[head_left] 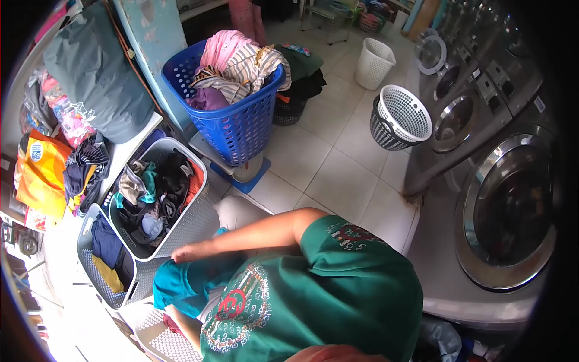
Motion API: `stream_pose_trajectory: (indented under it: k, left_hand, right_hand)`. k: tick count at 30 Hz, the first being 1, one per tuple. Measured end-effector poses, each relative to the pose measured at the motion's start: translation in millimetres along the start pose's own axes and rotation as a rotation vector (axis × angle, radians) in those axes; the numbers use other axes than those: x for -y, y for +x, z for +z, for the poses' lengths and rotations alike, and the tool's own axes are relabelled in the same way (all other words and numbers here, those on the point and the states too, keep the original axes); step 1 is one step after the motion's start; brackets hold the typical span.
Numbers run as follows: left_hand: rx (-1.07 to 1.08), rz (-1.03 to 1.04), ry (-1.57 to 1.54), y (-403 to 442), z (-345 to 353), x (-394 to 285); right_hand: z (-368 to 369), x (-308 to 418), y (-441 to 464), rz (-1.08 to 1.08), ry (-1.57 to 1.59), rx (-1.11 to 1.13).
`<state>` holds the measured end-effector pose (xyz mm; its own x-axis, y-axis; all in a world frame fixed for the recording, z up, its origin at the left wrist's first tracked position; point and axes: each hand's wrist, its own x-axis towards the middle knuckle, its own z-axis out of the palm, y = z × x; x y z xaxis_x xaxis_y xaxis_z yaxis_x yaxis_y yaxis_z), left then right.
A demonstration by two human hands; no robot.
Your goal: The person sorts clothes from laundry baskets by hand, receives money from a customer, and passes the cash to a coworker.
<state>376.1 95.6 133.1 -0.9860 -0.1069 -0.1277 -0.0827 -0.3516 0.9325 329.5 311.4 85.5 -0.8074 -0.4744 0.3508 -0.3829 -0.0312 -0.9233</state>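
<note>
A teal cloth [172, 286] hangs over my lap beside two grey perforated baskets. My right hand [190, 251] pinches its upper edge, next to the rim of the larger grey basket [194, 232]. Below the cloth only my left forearm shows; the hand itself is hidden behind the fabric. Dark, teal and red clothes [158, 202] fill the larger basket. In the smaller grey basket [90, 279] lie navy and mustard clothes [108, 273].
A blue basket [232, 130] heaped with clothes stands ahead. Black-and-white baskets [403, 117] and a white bin [374, 63] are on the tiled floor. Washing machines [509, 205] line the right. Bags, one orange [41, 172], sit at left. Another person's pink-clad legs [246, 21] show behind.
</note>
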Motion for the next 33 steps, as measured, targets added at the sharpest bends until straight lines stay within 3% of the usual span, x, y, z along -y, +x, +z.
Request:
stream_pose_trajectory:
  k: [1, 4, 6, 7, 9, 11, 15, 19, 21, 23, 25, 27, 29, 30, 31, 33]
  left_hand:
    - [0.011, 0.000, -0.016, 1, 2, -3]
    - [0.046, -0.005, -0.052, 7, 13, -11]
    - [0.077, -0.006, -0.080, 11, 20, -20]
    - [0.096, -0.005, -0.095, 13, 24, -24]
    - [0.131, -0.003, -0.116, 15, 30, -36]
    - [0.183, -0.002, -0.133, 13, 39, -49]
    - [0.320, 0.046, -0.005, 7, 68, -85]
    - [0.510, 0.167, -0.066, 9, 79, -123]
    - [0.374, 0.356, -0.018, 12, 72, -130]
    - [0.289, 0.445, -0.237, 3, 77, -143]
    - [0.252, 0.426, -0.015, 6, 80, -137]
    - [0.415, 0.595, 0.876, 13, 68, -134]
    - [0.193, 0.708, 0.806, 11, 66, -130]
    - [0.036, 0.814, 0.426, 12, 72, -127]
    - [-0.102, 0.730, 0.202, -1, 78, -138]
    - [-0.145, 0.685, 0.103, -7, 76, -138]
  right_hand:
    - [12, 5, -9, 0.092, 0.251, 0.014]
    - [0, 62, -24, 0.128, 0.502, 0.016]
    - [-31, 69, -17, -0.043, 0.119, -0.170]
    - [-47, 70, -12, -0.044, 0.195, -0.215]
    - [-82, 101, -7, -0.027, -0.117, -0.311]
    - [-100, 121, -3, 0.009, 0.101, -0.385]
    - [-127, 147, 5, 0.075, -0.019, -0.471]
    - [-150, 172, 7, 0.147, 0.100, -0.588]
    - [-152, 188, 6, 0.121, 0.287, -0.555]
    - [-148, 192, 9, 0.057, 0.280, -0.569]
    - [-142, 193, 12, 0.073, 0.190, -0.558]
    - [-137, 200, 12, 0.086, 0.179, -0.524]
    - [-135, 204, 13, 0.093, 0.162, -0.495]
    - [-134, 204, 13, 0.085, 0.121, -0.493]
    - [-132, 204, 12, 0.079, 0.083, -0.492]
    - [-124, 208, 14, 0.128, 0.070, -0.452]
